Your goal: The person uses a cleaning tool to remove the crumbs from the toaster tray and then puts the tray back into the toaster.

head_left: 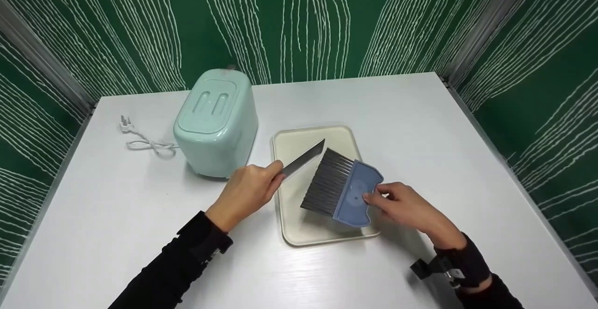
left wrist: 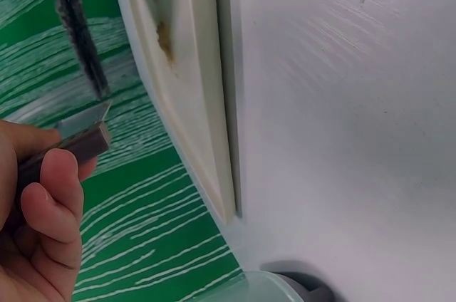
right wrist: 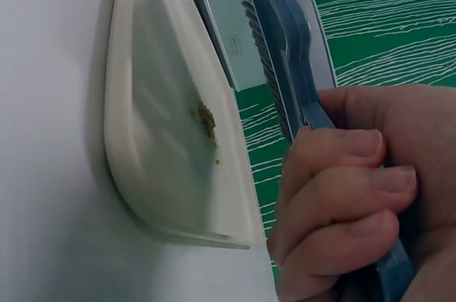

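Note:
My right hand (head_left: 406,206) pinches the blue back of a wide brush (head_left: 359,194) between thumb and fingers. Its dark bristles (head_left: 329,180) point left above a cream tray (head_left: 299,234). In my left hand (head_left: 250,187) is a flat grey blade-like piece (head_left: 303,159) with a slanted end, tilted up over the tray near the bristles. A dark bar (left wrist: 89,144) shows along it in the left wrist view; its exact kind is unclear. A small patch of brownish crumbs (right wrist: 206,120) lies on the tray.
A mint-green toaster (head_left: 219,112) stands left of the tray, behind my left hand. Its white cord and plug (head_left: 149,143) lie farther left on the white table (head_left: 444,136). Green walls with white streaks (head_left: 317,24) enclose the table's back and sides.

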The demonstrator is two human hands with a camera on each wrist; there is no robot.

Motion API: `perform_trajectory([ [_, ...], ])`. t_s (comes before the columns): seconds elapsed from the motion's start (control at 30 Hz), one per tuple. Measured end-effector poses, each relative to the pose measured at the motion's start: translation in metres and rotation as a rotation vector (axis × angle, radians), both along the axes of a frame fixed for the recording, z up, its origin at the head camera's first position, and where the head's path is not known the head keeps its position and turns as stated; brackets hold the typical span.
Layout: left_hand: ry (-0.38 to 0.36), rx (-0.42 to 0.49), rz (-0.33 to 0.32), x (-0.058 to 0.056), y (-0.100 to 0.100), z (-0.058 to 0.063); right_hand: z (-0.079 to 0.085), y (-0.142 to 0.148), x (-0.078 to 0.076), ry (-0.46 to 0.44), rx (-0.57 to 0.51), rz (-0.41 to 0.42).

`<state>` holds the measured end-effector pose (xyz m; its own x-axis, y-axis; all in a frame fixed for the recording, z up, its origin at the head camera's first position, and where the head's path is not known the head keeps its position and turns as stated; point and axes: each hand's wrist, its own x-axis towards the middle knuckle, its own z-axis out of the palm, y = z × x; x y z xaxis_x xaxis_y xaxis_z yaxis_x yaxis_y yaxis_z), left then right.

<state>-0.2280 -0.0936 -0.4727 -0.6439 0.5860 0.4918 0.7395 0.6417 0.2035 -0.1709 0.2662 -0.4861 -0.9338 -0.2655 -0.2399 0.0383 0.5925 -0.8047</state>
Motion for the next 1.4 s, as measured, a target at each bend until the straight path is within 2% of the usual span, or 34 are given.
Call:
perform_trajectory([
  [0.2, -0.006, 0.004, 0.004, -0.001, -0.001, -0.001, 0.003, -0.006, -0.001, 0.043, 0.020, 0.007],
  [0.47, -0.020, -0.003, 0.009, -0.002, -0.001, -0.001, -0.004, -0.006, -0.004, 0.063, 0.100, 0.010],
  [0.7, -0.031, 0.016, 0.019, -0.002, -0.001, -0.002, 0.002, -0.007, -0.002, 0.079, 0.068, -0.003],
  [1.07, -0.021, 0.015, -0.002, -0.002, -0.001, -0.002, -0.004, -0.007, -0.007, 0.093, 0.123, 0.000],
  [1.27, -0.023, 0.017, -0.001, -0.002, -0.002, -0.002, 0.000, -0.007, -0.003, 0.107, 0.152, 0.024],
  [1.4, -0.023, 0.018, 0.005, -0.003, -0.003, -0.003, 0.005, -0.007, 0.000, 0.117, 0.125, 0.012],
])
